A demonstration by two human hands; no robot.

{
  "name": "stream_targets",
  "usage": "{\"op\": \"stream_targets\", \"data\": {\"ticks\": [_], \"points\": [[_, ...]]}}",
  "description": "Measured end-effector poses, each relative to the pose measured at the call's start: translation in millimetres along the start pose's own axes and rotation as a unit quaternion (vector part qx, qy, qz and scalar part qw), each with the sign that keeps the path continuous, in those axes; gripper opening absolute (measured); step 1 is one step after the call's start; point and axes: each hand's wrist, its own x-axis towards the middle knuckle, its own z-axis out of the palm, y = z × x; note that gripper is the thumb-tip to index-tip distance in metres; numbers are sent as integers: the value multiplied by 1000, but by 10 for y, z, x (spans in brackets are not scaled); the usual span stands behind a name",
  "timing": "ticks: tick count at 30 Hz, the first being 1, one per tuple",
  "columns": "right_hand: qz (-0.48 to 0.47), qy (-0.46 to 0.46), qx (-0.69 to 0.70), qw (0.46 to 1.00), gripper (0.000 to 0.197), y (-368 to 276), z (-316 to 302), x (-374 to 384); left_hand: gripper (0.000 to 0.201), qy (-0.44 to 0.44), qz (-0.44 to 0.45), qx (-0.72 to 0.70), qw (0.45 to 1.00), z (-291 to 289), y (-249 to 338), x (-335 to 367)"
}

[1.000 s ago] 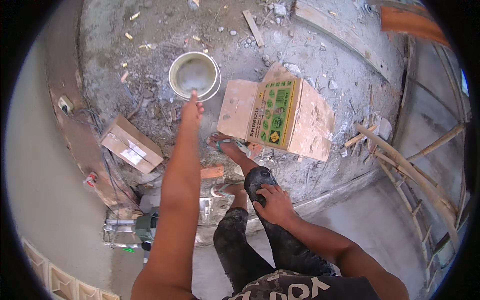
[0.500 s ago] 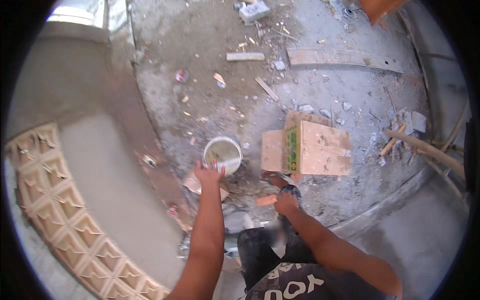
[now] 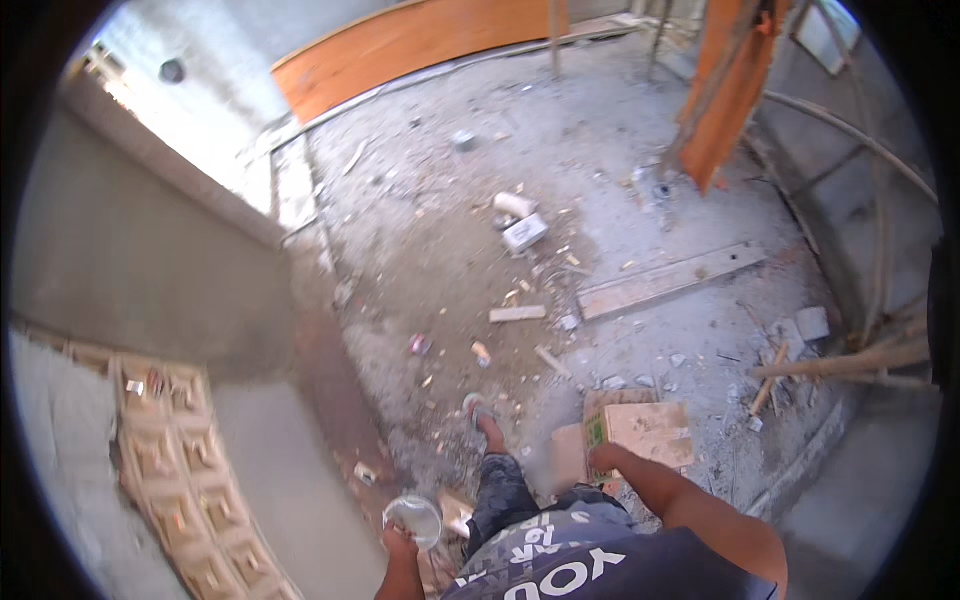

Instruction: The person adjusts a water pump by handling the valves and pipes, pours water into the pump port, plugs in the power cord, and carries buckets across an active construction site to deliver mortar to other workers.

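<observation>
A round white bucket [image 3: 424, 514] with greyish contents is low in the view, left of my legs. My left hand [image 3: 401, 539] has its fingers hooked over the near left side of the bucket's rim. My right hand [image 3: 604, 459] is in front of a brown cardboard box [image 3: 652, 428] with a green printed strip. Its fingers look curled. What it holds, if anything, is hidden and blurred. One sandalled foot [image 3: 478, 410] is forward on the dirty floor, between the bucket and the box.
At left stands a plastered wall with a patterned tan block panel [image 3: 180, 455]. Rubble, wood scraps and a long plank [image 3: 670, 280] lie about the floor. Orange boards [image 3: 420, 55] lean at the back. Bamboo poles [image 3: 850, 362] jut in from the right.
The view has tilted up and shows more of the room. I stand more upright with one foot forward. The small orange-brown piece seen in my right hand before no longer shows clearly.
</observation>
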Motion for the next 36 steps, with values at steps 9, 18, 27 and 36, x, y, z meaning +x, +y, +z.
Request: {"op": "stream_targets", "data": {"ticks": [9, 18, 27, 36], "points": [[200, 144, 150, 957, 39, -199, -2016, -381, 14, 36, -46, 106, 993, 1073, 1199, 845], [57, 405, 346, 844, 29, -1607, -4948, 806, 16, -109, 49, 121, 985, 4108, 2467, 871], [-268, 376, 108, 880, 62, -1550, -7746, 2512, 15, -358, 2, -9, 934, 7832, 3554, -416], [-26, 433, 372, 821, 36, -84, -9806, 3186, 56, -290, 578, 545, 533, 9624, 4968, -212]]}}
